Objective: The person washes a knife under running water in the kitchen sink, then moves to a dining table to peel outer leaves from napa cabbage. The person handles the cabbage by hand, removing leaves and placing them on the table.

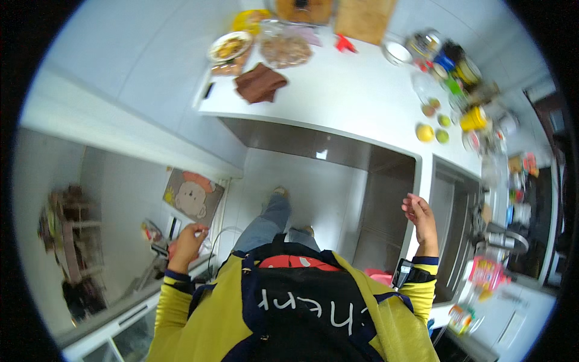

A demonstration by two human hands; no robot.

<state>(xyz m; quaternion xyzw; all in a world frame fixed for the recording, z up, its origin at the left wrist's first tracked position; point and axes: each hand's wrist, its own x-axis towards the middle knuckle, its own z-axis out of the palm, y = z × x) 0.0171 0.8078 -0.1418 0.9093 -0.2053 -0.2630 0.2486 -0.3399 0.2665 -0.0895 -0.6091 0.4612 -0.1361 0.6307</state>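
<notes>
My left hand (187, 246) is at the lower left with its fingers curled; whether it holds anything small cannot be told. Out to the right, my right hand (420, 215) hangs beside the edge of the white countertop (357, 90), its fingers bent and no object visible in it. On the counter lie a folded brown cloth (261, 83), a plate of food (230, 46), a clear plastic bag of food (286, 50) and a small red item (345, 43). Several round fruits, among them a yellow one (425, 133), rest at the counter's right part.
Jars and bottles crowd the right wall, with a yellow container (473, 119) and a white bowl (397, 53). The sink (452, 203) lies beyond my right hand. A wooden cutting board (364, 20) leans at the back. A bear-pattern mat (193, 194) is on the left floor.
</notes>
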